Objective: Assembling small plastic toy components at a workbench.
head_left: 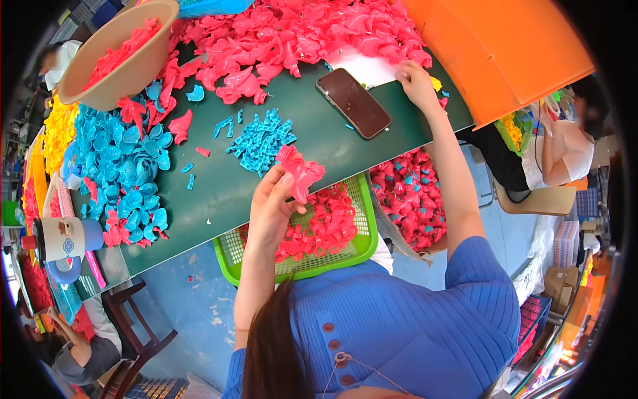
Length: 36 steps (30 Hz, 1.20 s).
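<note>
One pink plastic piece (302, 174) is pinched between the thumb and fingers of the left hand (269, 199), up over the counter's (206, 176) near edge. The right hand (419, 85) is half curled by a white sheet (365, 68); can't tell if it's got hold of anything. Left wrist blocks part of the green basket (370, 226) of pink rings (325, 223). Phone's (353, 103) lying near some small blue bits (262, 143). Big pink heap (266, 40) gets cut off up top. Cup (63, 239) at far left has a little printed picture, details too small to make out.

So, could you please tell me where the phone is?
In the head view, right of centre, the phone lies on the green table between the small blue pieces and the right hand.
</note>
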Each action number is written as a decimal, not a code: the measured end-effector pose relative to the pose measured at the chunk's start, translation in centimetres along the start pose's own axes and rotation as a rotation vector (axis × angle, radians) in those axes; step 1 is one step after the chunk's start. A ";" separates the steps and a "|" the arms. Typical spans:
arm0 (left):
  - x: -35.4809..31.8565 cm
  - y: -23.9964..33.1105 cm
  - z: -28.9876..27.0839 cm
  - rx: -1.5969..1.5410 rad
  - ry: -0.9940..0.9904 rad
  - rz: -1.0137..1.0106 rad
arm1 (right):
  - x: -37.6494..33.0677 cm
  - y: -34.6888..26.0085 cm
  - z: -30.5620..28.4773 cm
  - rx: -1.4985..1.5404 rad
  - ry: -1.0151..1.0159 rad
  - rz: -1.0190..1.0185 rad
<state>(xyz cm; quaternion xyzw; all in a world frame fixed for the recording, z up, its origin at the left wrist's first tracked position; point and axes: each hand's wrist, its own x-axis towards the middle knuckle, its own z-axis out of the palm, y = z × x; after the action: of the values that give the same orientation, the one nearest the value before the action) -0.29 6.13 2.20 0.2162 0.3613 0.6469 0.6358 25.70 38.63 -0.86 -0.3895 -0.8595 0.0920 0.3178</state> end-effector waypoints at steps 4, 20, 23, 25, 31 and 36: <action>-0.3 0.3 -0.1 0.010 0.000 0.012 | 0.2 0.5 -0.3 -0.019 -0.057 0.026; -1.3 -0.4 0.6 -0.010 0.152 0.162 | -6.0 -23.3 -0.6 0.929 -0.323 -0.052; -1.3 -0.5 0.7 0.013 0.156 0.183 | -6.3 -23.6 -0.4 0.833 -0.300 -0.122; -1.4 -0.5 0.6 0.037 0.154 0.191 | -6.5 -23.7 -0.2 0.811 -0.292 -0.129; -1.7 -0.8 0.2 -0.064 0.148 0.199 | -7.3 -24.2 0.4 0.863 -0.334 -0.065; -2.0 -1.1 0.1 -0.197 0.152 0.173 | -7.2 -23.5 1.6 1.311 -0.560 0.405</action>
<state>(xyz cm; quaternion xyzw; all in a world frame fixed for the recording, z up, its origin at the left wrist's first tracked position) 0.67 4.10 1.83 0.1336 0.3233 0.7460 0.5667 13.92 17.57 4.05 -0.2326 -0.5884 0.7392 0.2307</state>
